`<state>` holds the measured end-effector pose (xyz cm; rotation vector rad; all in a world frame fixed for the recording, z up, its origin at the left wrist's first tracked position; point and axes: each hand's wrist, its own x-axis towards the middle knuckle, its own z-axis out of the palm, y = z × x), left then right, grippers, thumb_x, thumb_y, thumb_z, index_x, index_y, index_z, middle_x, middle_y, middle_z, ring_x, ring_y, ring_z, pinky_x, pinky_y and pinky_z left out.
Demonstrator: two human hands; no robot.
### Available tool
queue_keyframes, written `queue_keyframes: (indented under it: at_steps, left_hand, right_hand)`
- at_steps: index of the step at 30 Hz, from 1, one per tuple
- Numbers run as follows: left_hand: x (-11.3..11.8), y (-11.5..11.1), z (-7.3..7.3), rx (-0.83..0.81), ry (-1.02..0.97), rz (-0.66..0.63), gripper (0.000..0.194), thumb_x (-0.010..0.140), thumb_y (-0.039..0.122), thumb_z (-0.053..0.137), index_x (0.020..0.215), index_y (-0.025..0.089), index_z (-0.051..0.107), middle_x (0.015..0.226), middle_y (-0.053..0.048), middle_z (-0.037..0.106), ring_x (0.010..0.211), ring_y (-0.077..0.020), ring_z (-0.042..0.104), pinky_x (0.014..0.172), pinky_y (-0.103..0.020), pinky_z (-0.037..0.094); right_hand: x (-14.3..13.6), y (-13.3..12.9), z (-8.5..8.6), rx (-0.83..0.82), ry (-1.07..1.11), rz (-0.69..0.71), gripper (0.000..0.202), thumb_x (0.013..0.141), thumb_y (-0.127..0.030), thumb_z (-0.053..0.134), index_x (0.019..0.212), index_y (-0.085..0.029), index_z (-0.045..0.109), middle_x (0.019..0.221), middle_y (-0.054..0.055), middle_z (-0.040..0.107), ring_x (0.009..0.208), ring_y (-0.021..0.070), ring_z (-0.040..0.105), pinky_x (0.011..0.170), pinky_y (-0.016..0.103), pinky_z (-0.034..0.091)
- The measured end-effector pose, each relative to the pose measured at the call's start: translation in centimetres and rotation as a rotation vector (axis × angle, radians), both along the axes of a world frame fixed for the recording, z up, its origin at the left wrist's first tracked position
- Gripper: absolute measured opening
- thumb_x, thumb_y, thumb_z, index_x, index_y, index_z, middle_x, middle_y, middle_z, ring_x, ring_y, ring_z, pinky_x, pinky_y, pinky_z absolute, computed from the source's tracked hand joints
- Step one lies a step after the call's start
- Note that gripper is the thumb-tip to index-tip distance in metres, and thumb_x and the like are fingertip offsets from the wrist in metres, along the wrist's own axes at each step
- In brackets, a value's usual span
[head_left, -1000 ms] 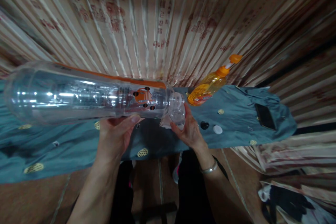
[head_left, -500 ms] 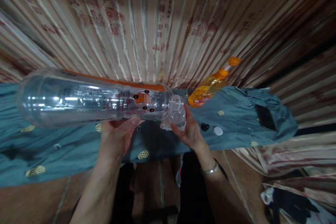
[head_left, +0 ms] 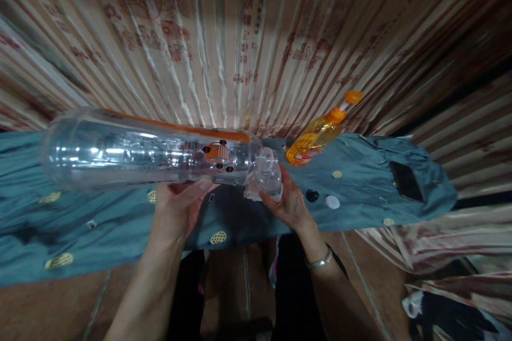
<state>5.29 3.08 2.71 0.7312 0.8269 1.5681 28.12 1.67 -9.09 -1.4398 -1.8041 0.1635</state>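
Note:
A large clear plastic bottle [head_left: 156,154] with an orange printed design lies sideways above the cloth, its neck toward the right. My left hand [head_left: 184,200] grips it from below near the middle, thumb along its side. At its neck is a small clear container [head_left: 269,176], and my right hand [head_left: 288,200] is closed around that container's right side. The neck meets or overlaps the container's top; whether they touch is unclear. A white crumpled piece [head_left: 253,190] shows beneath the container.
A pump bottle of yellow liquid [head_left: 316,141] stands at the back right. Nearby lie a black cap [head_left: 312,195] and a white cap [head_left: 332,202]. A dark phone [head_left: 407,181] rests at the right on the teal cloth [head_left: 360,170]. Behind hangs a pleated curtain [head_left: 224,37].
The large bottle's base has shifted slightly right in view and its tilt has changed a little. Both hands keep their grips. The camera view has moved slightly.

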Motion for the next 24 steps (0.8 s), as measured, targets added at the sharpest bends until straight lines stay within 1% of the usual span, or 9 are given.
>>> queue_keyframes:
  at_steps: [3,7,10,13,17,21,24]
  left_hand:
    - [0.1,0.2,0.3,-0.003,-0.014,-0.011,0.078,0.046,0.019,0.099,0.119,0.026,0.075,0.090,-0.004,0.084,0.075,-0.0312,0.083,0.085,-0.052,0.071]
    - [0.0,0.7,0.5,0.009,-0.026,-0.043,0.075,0.045,0.016,0.099,0.116,0.025,0.076,0.081,-0.003,0.083,0.079,-0.0319,0.083,0.086,-0.054,0.070]
    - [0.0,1.0,0.6,0.005,-0.047,-0.043,0.076,0.044,0.012,0.098,0.115,0.026,0.076,0.086,-0.003,0.084,0.080,-0.0305,0.083,0.086,-0.053,0.070]
    - [-0.1,1.2,0.5,-0.007,-0.050,-0.043,0.079,0.041,0.010,0.097,0.115,0.027,0.076,0.092,-0.003,0.085,0.075,-0.0287,0.082,0.083,-0.052,0.071]
    - [-0.5,1.9,0.1,-0.012,-0.040,-0.070,0.078,0.042,0.010,0.095,0.115,0.027,0.076,0.096,-0.004,0.085,0.073,-0.0271,0.082,0.083,-0.051,0.071]
    - [-1.2,2.6,-0.8,0.007,-0.013,-0.111,0.075,0.048,0.013,0.095,0.119,0.027,0.076,0.095,-0.004,0.085,0.078,-0.0265,0.082,0.087,-0.052,0.070]
    - [-1.6,3.0,-1.2,0.023,0.002,-0.141,0.073,0.052,0.015,0.096,0.121,0.026,0.076,0.092,-0.005,0.085,0.081,-0.0266,0.082,0.087,-0.050,0.070]
  right_hand:
    - [-0.1,0.1,0.0,0.007,-0.002,0.013,0.082,0.091,-0.041,0.072,0.159,-0.012,0.037,0.148,0.026,0.065,0.133,0.0400,0.068,0.108,0.059,0.060]
    - [-0.2,0.1,0.1,0.008,-0.024,0.021,0.082,0.091,-0.040,0.072,0.160,-0.013,0.037,0.150,0.025,0.064,0.135,0.0396,0.067,0.109,0.060,0.059]
    - [-0.3,0.2,0.0,0.010,-0.032,0.011,0.082,0.091,-0.041,0.072,0.161,-0.014,0.037,0.150,0.023,0.064,0.135,0.0394,0.067,0.109,0.060,0.060]
    - [-0.4,0.1,0.1,0.023,-0.034,0.005,0.081,0.092,-0.041,0.071,0.160,-0.014,0.038,0.150,0.023,0.064,0.136,0.0392,0.066,0.109,0.059,0.060]
    - [-0.3,0.0,0.1,0.017,-0.042,-0.002,0.082,0.091,-0.041,0.072,0.160,-0.014,0.038,0.149,0.024,0.064,0.136,0.0397,0.066,0.109,0.060,0.060]
    - [0.0,0.0,0.1,0.031,-0.011,0.008,0.083,0.090,-0.039,0.073,0.160,-0.013,0.036,0.149,0.025,0.065,0.135,0.0393,0.067,0.109,0.059,0.059]
    - [0.2,-0.1,0.2,0.011,0.010,-0.001,0.083,0.090,-0.038,0.073,0.160,-0.013,0.035,0.148,0.025,0.065,0.133,0.0398,0.068,0.108,0.060,0.059]
